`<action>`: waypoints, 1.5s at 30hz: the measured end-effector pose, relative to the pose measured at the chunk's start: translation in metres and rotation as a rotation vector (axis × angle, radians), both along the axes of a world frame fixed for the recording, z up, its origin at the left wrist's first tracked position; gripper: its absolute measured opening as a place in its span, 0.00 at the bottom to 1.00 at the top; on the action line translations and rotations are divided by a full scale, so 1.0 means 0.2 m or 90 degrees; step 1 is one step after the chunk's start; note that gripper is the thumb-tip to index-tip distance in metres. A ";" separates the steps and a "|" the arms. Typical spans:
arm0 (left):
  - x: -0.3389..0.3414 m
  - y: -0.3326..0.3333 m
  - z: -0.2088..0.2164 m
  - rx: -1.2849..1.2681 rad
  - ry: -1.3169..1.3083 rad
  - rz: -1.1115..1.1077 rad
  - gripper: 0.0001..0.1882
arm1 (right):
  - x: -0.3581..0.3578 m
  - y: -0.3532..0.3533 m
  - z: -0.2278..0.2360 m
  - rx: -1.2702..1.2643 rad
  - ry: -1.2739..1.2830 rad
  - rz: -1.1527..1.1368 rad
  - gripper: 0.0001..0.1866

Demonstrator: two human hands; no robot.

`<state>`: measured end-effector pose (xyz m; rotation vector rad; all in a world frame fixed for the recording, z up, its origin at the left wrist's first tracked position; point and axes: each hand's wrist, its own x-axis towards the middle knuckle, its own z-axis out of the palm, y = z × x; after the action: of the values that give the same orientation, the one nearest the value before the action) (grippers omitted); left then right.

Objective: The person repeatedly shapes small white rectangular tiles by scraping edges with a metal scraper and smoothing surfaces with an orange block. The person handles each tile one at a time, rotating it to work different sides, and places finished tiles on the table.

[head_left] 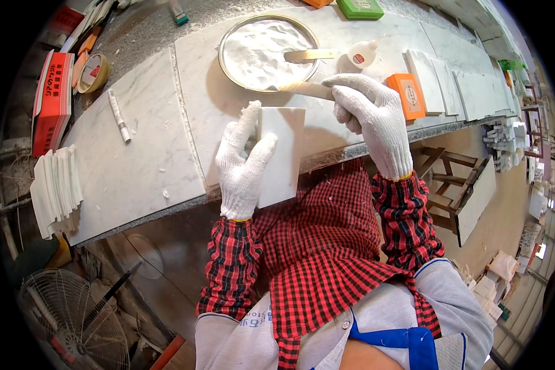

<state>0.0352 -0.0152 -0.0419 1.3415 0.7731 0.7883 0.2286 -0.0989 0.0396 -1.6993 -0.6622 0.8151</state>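
My left hand [242, 166], in a white knit glove, grips a flat white marble tile [283, 145] along its left side. The tile is held at the bench's front edge. My right hand [376, 120], gloved the same way, pinches a flat putty stick [308, 89] that points left, its far end at the near rim of a round tin [221, 58]. White filler, powdery or pasty, [259, 46] lies in the tin. A second flat stick [308, 55] rests across the tin's right rim. Beside it lies a small white bottle [362, 54] with a red label.
An orange box [406, 95] stands by several white tiles [424, 80] on the right. A marker-like white tube [119, 116] lies left on the marble bench [142, 160]. Stacked thin white pieces [57, 191] sit at the left end, near a floor fan [74, 320]. A wooden stool [453, 191] stands right.
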 end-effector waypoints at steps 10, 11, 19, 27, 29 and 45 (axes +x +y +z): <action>0.01 0.00 -0.01 0.031 0.002 0.017 0.29 | -0.07 -0.01 -0.01 0.018 -0.046 0.031 0.12; 0.01 0.00 -0.01 0.037 0.008 0.018 0.29 | -0.07 -0.01 0.00 0.017 -0.065 0.036 0.12; 0.00 0.00 -0.02 0.052 0.021 0.013 0.30 | -0.09 -0.01 -0.02 0.037 -0.178 0.059 0.12; 0.00 0.00 -0.02 0.047 0.015 0.015 0.29 | -0.07 -0.01 -0.02 0.032 -0.176 0.045 0.12; 0.01 0.00 -0.02 0.050 0.007 0.017 0.28 | -0.04 -0.01 -0.02 0.020 -0.144 0.036 0.13; 0.00 0.00 -0.02 0.045 -0.047 0.003 0.27 | -0.04 -0.02 0.03 0.027 -0.075 0.028 0.13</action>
<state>0.0343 -0.0159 -0.0450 1.3662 0.6957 0.8705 0.2197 -0.1025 0.0447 -1.7095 -0.7936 0.7305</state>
